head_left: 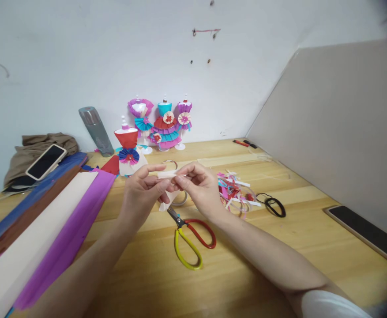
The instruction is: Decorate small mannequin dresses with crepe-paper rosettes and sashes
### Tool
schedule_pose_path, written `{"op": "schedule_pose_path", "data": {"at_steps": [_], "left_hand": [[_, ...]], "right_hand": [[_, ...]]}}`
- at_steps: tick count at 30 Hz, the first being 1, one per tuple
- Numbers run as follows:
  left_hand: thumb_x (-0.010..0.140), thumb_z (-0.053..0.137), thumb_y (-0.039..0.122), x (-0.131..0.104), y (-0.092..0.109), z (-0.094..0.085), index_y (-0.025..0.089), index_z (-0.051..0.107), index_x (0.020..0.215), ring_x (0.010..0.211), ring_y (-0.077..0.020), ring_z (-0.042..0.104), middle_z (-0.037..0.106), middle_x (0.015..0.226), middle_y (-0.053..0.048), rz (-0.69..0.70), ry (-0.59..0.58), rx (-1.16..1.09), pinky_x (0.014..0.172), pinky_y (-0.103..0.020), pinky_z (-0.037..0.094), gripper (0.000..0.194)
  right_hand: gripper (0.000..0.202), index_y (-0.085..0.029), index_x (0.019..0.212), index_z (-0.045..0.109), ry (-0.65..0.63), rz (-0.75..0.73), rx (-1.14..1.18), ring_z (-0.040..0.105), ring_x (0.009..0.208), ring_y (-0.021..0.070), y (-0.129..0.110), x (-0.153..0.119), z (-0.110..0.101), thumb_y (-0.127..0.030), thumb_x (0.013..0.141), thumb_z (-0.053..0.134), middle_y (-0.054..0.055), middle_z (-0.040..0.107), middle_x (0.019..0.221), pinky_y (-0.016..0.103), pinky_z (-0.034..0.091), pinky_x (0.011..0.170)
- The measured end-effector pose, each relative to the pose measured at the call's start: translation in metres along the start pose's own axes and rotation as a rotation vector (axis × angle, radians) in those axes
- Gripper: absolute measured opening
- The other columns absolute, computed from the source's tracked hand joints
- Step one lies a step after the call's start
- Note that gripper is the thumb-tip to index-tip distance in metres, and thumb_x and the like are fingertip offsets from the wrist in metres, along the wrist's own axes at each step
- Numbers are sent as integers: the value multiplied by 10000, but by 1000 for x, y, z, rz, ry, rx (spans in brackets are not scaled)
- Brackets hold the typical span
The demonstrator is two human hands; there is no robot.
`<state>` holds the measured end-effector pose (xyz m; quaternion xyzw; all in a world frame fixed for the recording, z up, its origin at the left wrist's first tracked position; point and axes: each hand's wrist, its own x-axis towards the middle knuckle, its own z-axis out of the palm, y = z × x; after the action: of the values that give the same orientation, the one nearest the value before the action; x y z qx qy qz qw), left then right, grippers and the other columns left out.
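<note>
Between my two hands is a narrow strip of pale cream crepe paper [167, 175], with a loose tail hanging below the fingers. My left hand [143, 187] pinches it with thumb and fingers, the index finger stretched along the top. On the other side my right hand [200, 183] grips the strip between thumb and index finger. Below them a pair of scissors [187, 238] with one red and one yellow handle lies on the wooden table. Behind the hands stands a small dress-form figure [127, 140] in a red paper top with a blue rosette.
Several paper-dressed figures [165, 123] and a grey flask [96, 131] stand by the wall. Crepe paper sheets [44, 221] and a phone [46, 162] lie left. Paper scraps [231, 190], a black hair tie [275, 206] and a dark flat device [367, 232] are right.
</note>
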<state>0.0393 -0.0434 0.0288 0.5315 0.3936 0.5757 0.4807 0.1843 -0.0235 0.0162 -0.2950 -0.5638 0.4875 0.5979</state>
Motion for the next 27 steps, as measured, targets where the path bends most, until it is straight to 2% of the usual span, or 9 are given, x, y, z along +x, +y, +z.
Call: {"op": "schedule_pose_path", "data": {"at_steps": [6,12,18,27], "left_hand": [[700,732,221,1,-2,2,148,641,755,408,-107,606,718,588,-9,33,8,-6,417,-202,488,129],[680,744,201,3,-5,1,168,718,704,487,-109,639,716,576,-6,90,95,9,506,-207,519,48],[629,764,201,4,-5,1,178,739,678,541,-123,647,712,572,-8,44,166,-55,571,-234,518,60],[577,780,224,1,0,9,161,705,651,507,-113,618,693,534,-11,-85,270,-119,548,-230,486,122]], "right_hand": [[150,-177,721,605,-12,-10,17,657,552,125,1,0,0,-276,738,715,-3,687,600,227,511,527],[126,-178,711,648,6,-26,-8,621,548,107,4,3,-2,-269,711,736,-11,667,604,222,488,533],[147,-181,707,655,44,33,31,623,551,115,4,4,-2,-272,670,764,-4,682,600,234,490,546],[186,-183,613,608,101,112,62,593,498,109,8,5,0,-258,620,779,-12,672,554,237,469,520]]}}
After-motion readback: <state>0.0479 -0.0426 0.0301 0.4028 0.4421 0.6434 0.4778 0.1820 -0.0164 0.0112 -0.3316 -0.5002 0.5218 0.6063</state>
